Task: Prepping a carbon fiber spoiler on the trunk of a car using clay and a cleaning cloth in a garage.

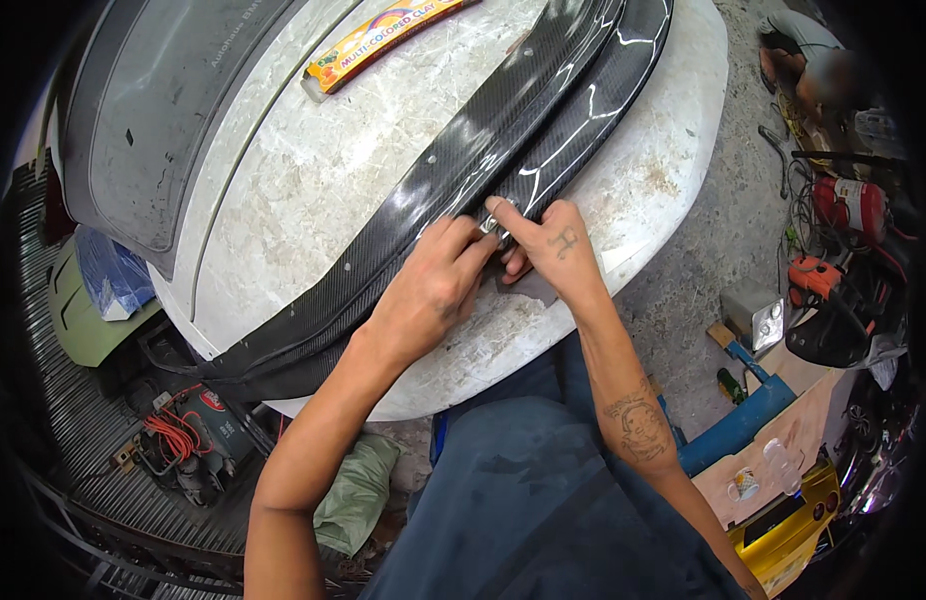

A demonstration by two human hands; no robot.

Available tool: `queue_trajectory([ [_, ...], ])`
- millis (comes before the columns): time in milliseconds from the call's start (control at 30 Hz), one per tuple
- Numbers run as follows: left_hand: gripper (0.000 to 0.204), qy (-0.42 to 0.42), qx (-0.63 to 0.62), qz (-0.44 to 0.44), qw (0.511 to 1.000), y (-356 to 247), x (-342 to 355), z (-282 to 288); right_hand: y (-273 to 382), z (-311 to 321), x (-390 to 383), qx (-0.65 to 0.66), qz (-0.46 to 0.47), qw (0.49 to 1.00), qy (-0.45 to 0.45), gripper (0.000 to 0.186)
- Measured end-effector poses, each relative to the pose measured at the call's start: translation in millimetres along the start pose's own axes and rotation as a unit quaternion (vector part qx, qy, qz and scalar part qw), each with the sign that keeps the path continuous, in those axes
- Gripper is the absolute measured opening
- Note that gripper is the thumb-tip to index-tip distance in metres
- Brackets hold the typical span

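A long, curved, glossy black carbon-fibre car trim piece [383, 225] lies across a worn white table [313, 150], with a second raised carbon-fibre strip [573, 130] along its near edge. Both my hands meet at this edge, near the middle. My left hand [438, 280] is closed in a pinch, its fingertips against a small shiny silver piece [494, 226]. My right hand [553, 245] has its thumb over the top and its fingers curled below, closed around the same spot. The fingers hide most of what is pinched there.
An orange-yellow clay box [383, 45] lies on the table's far side, beside a grey car panel [168, 110]. On the floor are a compressor [208, 430], a green sack [355, 495], a red tank [851, 208] and a blue metal piece [738, 425]. Another person [813, 65] crouches at the far right.
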State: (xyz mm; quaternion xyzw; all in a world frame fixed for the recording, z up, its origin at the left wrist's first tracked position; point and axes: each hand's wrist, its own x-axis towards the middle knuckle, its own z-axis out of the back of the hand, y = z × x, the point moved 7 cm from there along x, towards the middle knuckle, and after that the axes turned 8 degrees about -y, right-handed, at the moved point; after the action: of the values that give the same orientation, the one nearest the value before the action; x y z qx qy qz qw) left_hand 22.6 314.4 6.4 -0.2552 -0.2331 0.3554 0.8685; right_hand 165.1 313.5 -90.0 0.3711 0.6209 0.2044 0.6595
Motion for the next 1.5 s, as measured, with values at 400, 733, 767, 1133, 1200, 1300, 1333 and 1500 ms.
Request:
queue_trajectory([
  [400, 0.024, -0.147, -0.034, 0.196, 0.969, 0, -50, 52, -2, 20, -16, -0.016, 0.012, 1.0, -0.002, 0.05],
  [733, 0.025, -0.305, -0.106, 0.334, 0.886, -42, -144, 38, 23, 43, -69, -0.344, 0.427, 0.836, 0.039, 0.022],
  [767, 0.023, -0.317, -0.109, 0.348, 0.876, -47, -149, 38, 31, 45, -72, -0.352, 0.433, 0.828, 0.051, 0.022],
  [1133, 0.024, -0.437, -0.06, 0.397, 0.805, -84, -198, 42, 81, 11, -45, -0.412, 0.595, 0.687, 0.056, 0.017],
  [1200, 0.023, -0.445, -0.044, 0.41, 0.795, -92, -208, 42, 74, 5, -58, -0.412, 0.637, 0.649, 0.063, 0.025],
  [1300, 0.022, -0.457, -0.046, 0.435, 0.774, -100, -219, 34, 59, -6, -73, -0.45, 0.641, 0.619, 0.059, 0.026],
  [1333, 0.022, -0.46, -0.046, 0.436, 0.772, -102, -223, 33, 54, -11, -79, -0.46, 0.64, 0.612, 0.059, 0.027],
  [1500, 0.023, -0.471, -0.07, 0.454, 0.753, -106, -231, 31, 42, -33, -96, -0.453, 0.66, 0.598, 0.052, 0.023],
])
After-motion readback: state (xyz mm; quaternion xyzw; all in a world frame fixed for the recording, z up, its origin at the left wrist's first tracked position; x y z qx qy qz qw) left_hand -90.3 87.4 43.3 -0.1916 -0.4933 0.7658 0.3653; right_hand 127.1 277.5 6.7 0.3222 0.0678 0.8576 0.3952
